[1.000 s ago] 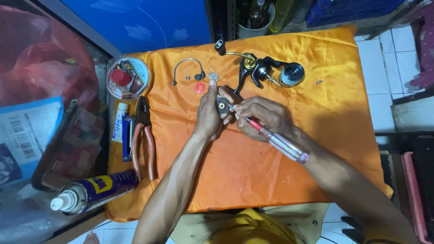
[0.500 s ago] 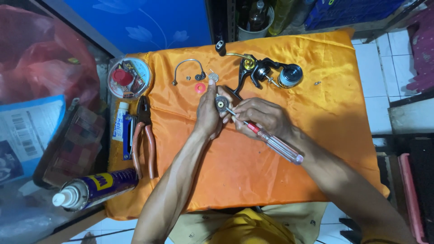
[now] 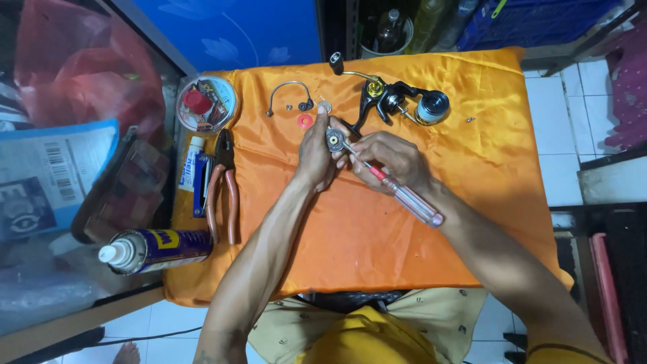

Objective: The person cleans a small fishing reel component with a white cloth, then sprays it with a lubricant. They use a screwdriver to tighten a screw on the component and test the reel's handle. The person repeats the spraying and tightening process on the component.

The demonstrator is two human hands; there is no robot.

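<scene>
Your left hand [image 3: 315, 149] pinches a small round grey metal part [image 3: 334, 140]; your right hand [image 3: 387, 158] grips the clear-handled screwdriver [image 3: 397, 191], tip pointing up-left into it, handle trailing down-right.

glossy orange satin cloth [image 3: 377, 222], clear plastic screwdriver handle [image 3: 416, 203]

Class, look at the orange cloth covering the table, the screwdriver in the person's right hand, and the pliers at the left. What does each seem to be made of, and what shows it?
Orange cloth: seemingly satin-like fabric; it has a soft sheen and folds.
Screwdriver: clear, glossy handle with a red collar, likely plastic; thin grey shaft, probably metal.
Pliers: dark, dull jaws, probably steel; orange-red grips, likely rubber or plastic coating.
</scene>
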